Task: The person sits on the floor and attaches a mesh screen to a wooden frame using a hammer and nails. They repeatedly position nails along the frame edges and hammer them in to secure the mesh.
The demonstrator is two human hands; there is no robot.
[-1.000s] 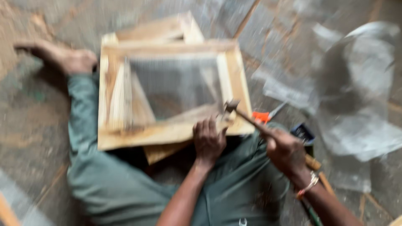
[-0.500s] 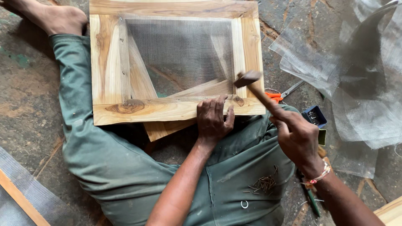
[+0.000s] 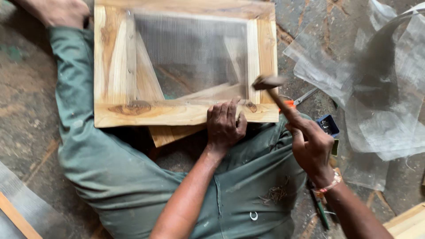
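We see a rough, stained stone floor (image 3: 26, 110) in soft daylight, with loose sheets of grey mesh (image 3: 385, 88) crumpled at the right, a pale plank (image 3: 409, 223) at the lower right corner and another mesh strip (image 3: 22, 201) at lower left.

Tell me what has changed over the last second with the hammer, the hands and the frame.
The hammer in the right hand has swung up over the wooden frame at its lower right corner. The left hand stays pressed on the frame's bottom rail. The mesh still covers the frame; loose mesh sheets remain on the floor.
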